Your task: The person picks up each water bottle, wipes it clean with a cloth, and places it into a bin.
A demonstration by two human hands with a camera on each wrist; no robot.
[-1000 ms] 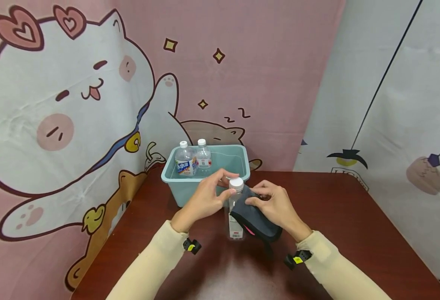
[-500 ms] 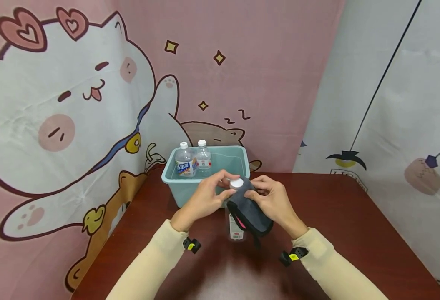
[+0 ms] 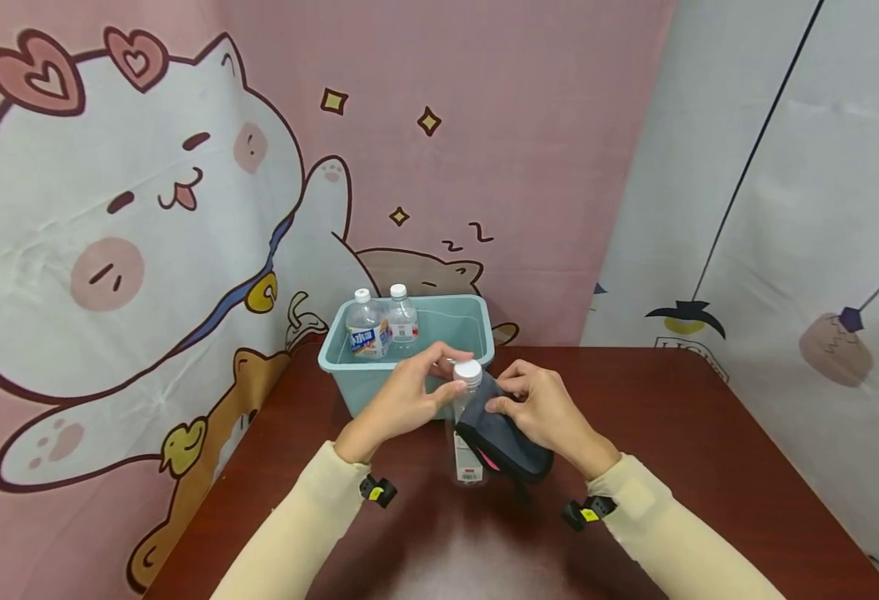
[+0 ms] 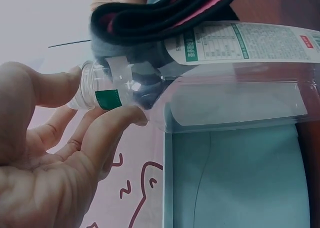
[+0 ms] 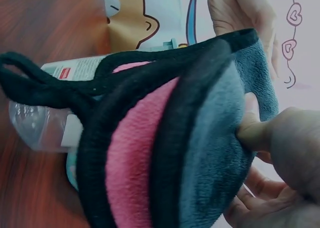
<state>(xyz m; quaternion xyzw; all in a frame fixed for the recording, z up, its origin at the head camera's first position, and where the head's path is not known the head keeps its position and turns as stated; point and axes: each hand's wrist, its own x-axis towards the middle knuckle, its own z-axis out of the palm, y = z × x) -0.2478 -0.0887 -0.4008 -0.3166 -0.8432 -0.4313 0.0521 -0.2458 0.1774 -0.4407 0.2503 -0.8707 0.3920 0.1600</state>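
Note:
A clear plastic bottle (image 3: 469,461) with a white cap and a pale label stands upright on the table, in front of the tub. My left hand (image 3: 407,396) holds it by the top, thumb and fingers around the cap and neck, as the left wrist view shows close up. My right hand (image 3: 546,410) pinches a folded cleaning cloth (image 3: 506,442), dark grey outside and pink inside, with black edging. The cloth lies against the bottle's neck and shoulder and hides part of its right side. A black hanging loop (image 5: 35,85) dangles from the cloth in the right wrist view.
Just behind the hands stands a light blue plastic tub (image 3: 352,387). Two clear bottles with white caps, one with a blue-and-orange label (image 3: 367,340) and one with a pale label (image 3: 403,329), stand in its left side. A cartoon-printed curtain (image 3: 544,167) hangs behind the brown table (image 3: 671,433).
The cloth first moved left and up, partly covering the cap, then went back down and right, uncovering it. The left hand keeps its hold on the bottle.

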